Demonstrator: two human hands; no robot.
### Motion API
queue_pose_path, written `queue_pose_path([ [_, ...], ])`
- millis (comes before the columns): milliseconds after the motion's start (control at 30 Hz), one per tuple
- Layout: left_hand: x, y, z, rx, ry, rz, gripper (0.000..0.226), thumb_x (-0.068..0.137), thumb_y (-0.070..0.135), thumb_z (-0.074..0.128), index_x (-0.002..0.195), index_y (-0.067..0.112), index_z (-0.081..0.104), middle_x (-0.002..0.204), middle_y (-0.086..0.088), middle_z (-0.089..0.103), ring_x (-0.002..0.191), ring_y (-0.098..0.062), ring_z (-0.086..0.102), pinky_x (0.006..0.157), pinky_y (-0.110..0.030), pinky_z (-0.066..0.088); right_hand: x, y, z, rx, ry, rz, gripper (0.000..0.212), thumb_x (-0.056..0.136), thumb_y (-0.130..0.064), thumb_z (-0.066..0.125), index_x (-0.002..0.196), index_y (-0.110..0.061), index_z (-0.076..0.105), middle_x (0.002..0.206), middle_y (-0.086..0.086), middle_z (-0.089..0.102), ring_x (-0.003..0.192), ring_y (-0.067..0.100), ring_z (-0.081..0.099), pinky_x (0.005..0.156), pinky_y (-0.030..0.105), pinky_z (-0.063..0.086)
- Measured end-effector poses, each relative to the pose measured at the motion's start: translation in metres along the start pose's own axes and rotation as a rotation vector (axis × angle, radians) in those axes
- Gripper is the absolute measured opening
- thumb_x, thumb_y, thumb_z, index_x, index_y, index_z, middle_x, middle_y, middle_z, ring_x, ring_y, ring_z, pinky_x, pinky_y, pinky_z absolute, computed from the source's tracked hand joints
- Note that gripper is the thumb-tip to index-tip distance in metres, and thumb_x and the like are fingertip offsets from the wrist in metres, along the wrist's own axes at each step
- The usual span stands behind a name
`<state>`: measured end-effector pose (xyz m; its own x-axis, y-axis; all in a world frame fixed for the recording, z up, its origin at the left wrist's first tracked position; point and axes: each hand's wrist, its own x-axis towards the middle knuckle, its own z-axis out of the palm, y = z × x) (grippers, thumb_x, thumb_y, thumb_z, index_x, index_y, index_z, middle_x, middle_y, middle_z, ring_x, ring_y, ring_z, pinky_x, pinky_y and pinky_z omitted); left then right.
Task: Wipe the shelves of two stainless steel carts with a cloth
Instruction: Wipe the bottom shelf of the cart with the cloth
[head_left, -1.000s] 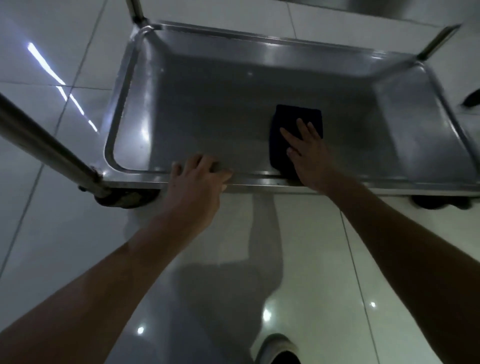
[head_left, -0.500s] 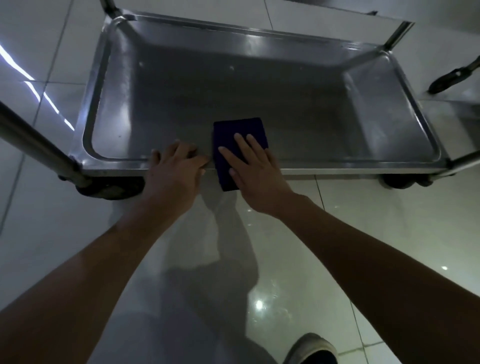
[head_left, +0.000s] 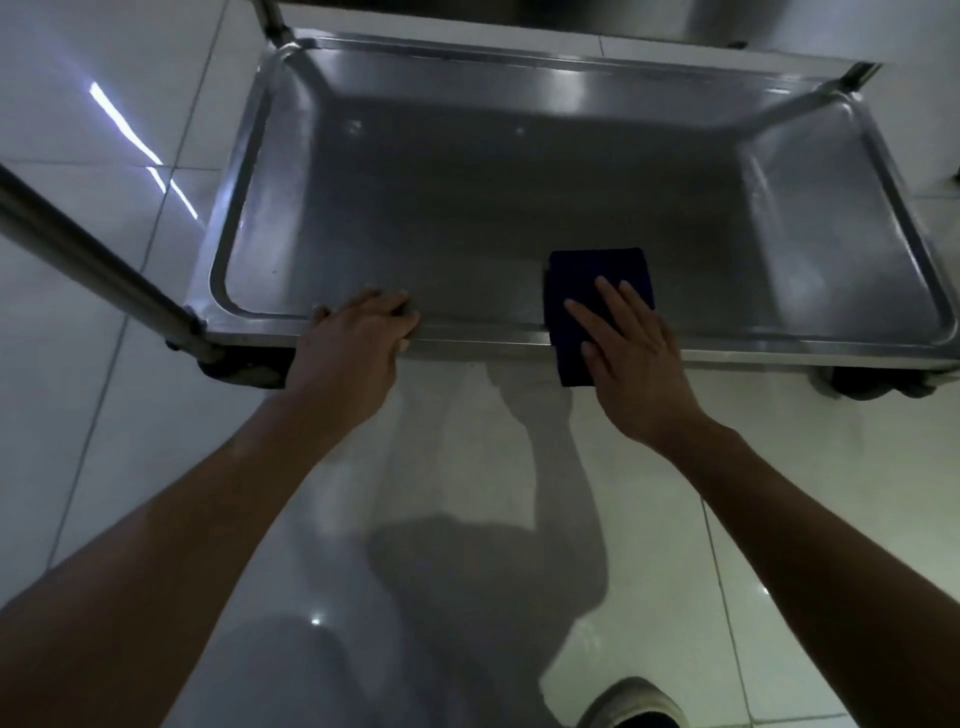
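The dark blue cloth (head_left: 592, 291) lies folded over the near rim of the cart's lowest shelf (head_left: 467, 197), part of it on the shelf floor just inside the rim and part hanging over the rim's outer face. The right hand (head_left: 631, 353) presses flat on the cloth, its fingers (head_left: 613, 301) straight and slightly spread, pinching nothing. Along the same rim, toward the corner post (head_left: 93, 254), the left hand (head_left: 358, 343) holds the edge, fingers curled over the lip and clamped on it, seemingly to steady the cart.

As for progress, wiping of this bottom shelf is under way, with the cloth working the front edge. The shelf floor beyond the cloth shows faint streaks and specks, so I cannot tell how much of it has been covered. Whether the cart's upper shelves are done cannot be judged, since they are out of view. A second steel surface (head_left: 519, 13) shows beyond the shelf's far rim; whether it belongs to the other cart, or has been wiped, is unclear. At least this rim, and likely more, remains.
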<state>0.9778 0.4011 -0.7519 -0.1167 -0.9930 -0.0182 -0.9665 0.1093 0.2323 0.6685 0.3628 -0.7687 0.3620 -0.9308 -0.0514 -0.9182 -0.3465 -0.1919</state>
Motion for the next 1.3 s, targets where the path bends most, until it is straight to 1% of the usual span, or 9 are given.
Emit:
queue_pose_path([
  [133, 0.019, 0.050, 0.004, 0.006, 0.059, 0.064, 0.033, 0.089, 0.029, 0.063, 0.120, 0.019, 0.068, 0.128, -0.003, 0.061, 0.120, -0.031, 0.052, 0.096, -0.047, 0.045, 0.000, 0.006, -0.002, 0.058, 0.011, -0.004, 0.048, 0.107, -0.036, 0.029, 0.156, -0.036, 0.028, 0.168, -0.003, 0.010, 0.155, 0.017, 0.000, 0.124, 0.045, 0.010],
  [267, 0.039, 0.112, 0.025, -0.022, 0.085, 0.195, 0.030, 0.087, 0.027, 0.070, 0.115, 0.018, 0.071, 0.112, -0.005, 0.061, 0.105, -0.029, 0.058, 0.086, -0.041, 0.043, -0.001, 0.021, -0.007, 0.092, 0.037, 0.000, 0.047, 0.107, -0.034, 0.033, 0.155, -0.035, 0.032, 0.167, -0.003, 0.013, 0.155, 0.016, 0.003, 0.123, 0.042, 0.010],
  [333, 0.043, 0.121, 0.030, -0.017, 0.121, 0.188, 0.025, 0.085, 0.017, 0.074, 0.110, 0.016, 0.073, 0.104, -0.008, 0.061, 0.097, -0.030, 0.060, 0.081, -0.041, 0.045, -0.002, 0.029, -0.008, 0.099, 0.050, 0.006, 0.047, 0.107, -0.033, 0.033, 0.154, -0.034, 0.033, 0.167, -0.002, 0.014, 0.155, 0.017, 0.004, 0.122, 0.042, 0.009],
  [433, 0.043, 0.119, 0.033, 0.018, 0.148, 0.171, 0.021, 0.083, 0.011, 0.074, 0.104, 0.013, 0.072, 0.100, -0.009, 0.060, 0.094, -0.032, 0.059, 0.080, -0.044, 0.049, -0.002, 0.028, -0.007, 0.086, 0.060, 0.007, 0.048, 0.106, -0.034, 0.031, 0.154, -0.033, 0.034, 0.167, -0.001, 0.016, 0.155, 0.019, 0.005, 0.122, 0.044, 0.011],
  [533, 0.042, 0.118, 0.033, 0.037, 0.144, 0.174, 0.023, 0.086, 0.011, 0.070, 0.108, 0.014, 0.070, 0.104, -0.009, 0.060, 0.101, -0.032, 0.056, 0.084, -0.046, 0.048, -0.003, 0.022, -0.006, 0.081, 0.054, 0.004, 0.050, 0.104, -0.035, 0.028, 0.154, -0.032, 0.034, 0.167, 0.000, 0.015, 0.155, 0.020, 0.005, 0.122, 0.046, 0.013],
  [667, 0.036, 0.115, 0.032, 0.017, 0.168, 0.146, 0.030, 0.088, 0.012, 0.069, 0.118, 0.014, 0.069, 0.104, -0.010, 0.061, 0.099, -0.035, 0.055, 0.083, -0.047, 0.049, -0.005, 0.017, -0.007, 0.070, 0.040, 0.006, 0.048, 0.106, -0.032, 0.032, 0.154, -0.033, 0.032, 0.167, 0.001, 0.013, 0.155, 0.021, 0.003, 0.123, 0.047, 0.013],
  [867, 0.024, 0.094, 0.029, 0.039, 0.175, 0.163, 0.029, 0.086, 0.012, 0.072, 0.114, 0.014, 0.070, 0.100, -0.009, 0.060, 0.096, -0.033, 0.055, 0.079, -0.045, 0.049, -0.007, -0.008, -0.006, 0.059, 0.009, 0.018, 0.050, 0.105, -0.033, 0.031, 0.156, -0.032, 0.029, 0.168, 0.003, 0.011, 0.155, 0.022, 0.001, 0.123, 0.050, 0.011],
  [1133, -0.008, 0.042, 0.024, 0.085, 0.223, 0.151, 0.023, 0.086, 0.010, 0.072, 0.109, 0.015, 0.071, 0.101, -0.008, 0.059, 0.092, -0.033, 0.056, 0.076, -0.046, 0.049, -0.009, -0.054, 0.012, -0.063, -0.004, -0.098, 0.056, 0.104, -0.034, 0.030, 0.158, -0.030, 0.016, 0.168, 0.005, 0.007, 0.155, 0.028, 0.001, 0.121, 0.058, 0.013],
  [1300, -0.028, 0.014, 0.016, 0.118, 0.236, 0.107, 0.028, 0.086, 0.008, 0.066, 0.113, 0.012, 0.072, 0.105, -0.010, 0.061, 0.094, -0.034, 0.057, 0.077, -0.046, 0.049, -0.007, -0.082, 0.020, -0.065, -0.007, -0.165, 0.057, 0.103, -0.032, 0.032, 0.158, -0.029, 0.020, 0.168, 0.005, 0.009, 0.155, 0.027, 0.003, 0.121, 0.059, 0.013],
])
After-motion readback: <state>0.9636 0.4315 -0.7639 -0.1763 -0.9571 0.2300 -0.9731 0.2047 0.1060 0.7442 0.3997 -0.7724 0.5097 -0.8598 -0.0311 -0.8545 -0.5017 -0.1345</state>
